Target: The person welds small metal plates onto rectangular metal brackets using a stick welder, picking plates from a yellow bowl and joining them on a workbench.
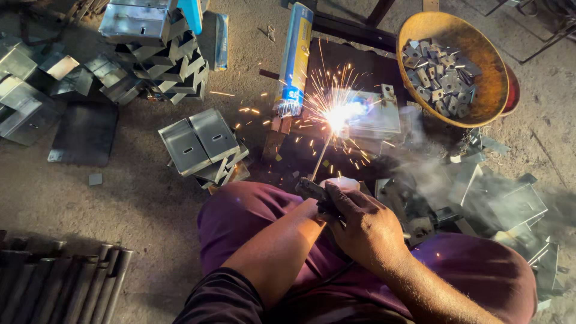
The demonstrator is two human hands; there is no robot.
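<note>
My right hand (363,225) is shut on a dark electrode holder (309,189) above my purple-clad knees. A thin welding rod (321,157) runs up from it to a bright arc (337,114) that throws sparks and smoke. The arc sits at the left edge of a small grey sheet-metal box (378,117) lying on a dark steel plate (339,66). My left forearm reaches in from the lower left. My left hand (318,205) lies mostly hidden under the right hand by the holder, so its grip is unclear.
A blue and yellow pack of electrodes (296,57) lies left of the arc. A round orange bowl (420,27) at the upper right holds several small metal pieces. Folded metal brackets (201,141) lie centre left, and more are stacked at the upper left (162,54) and right (510,204). Pipes (60,288) lie at the lower left.
</note>
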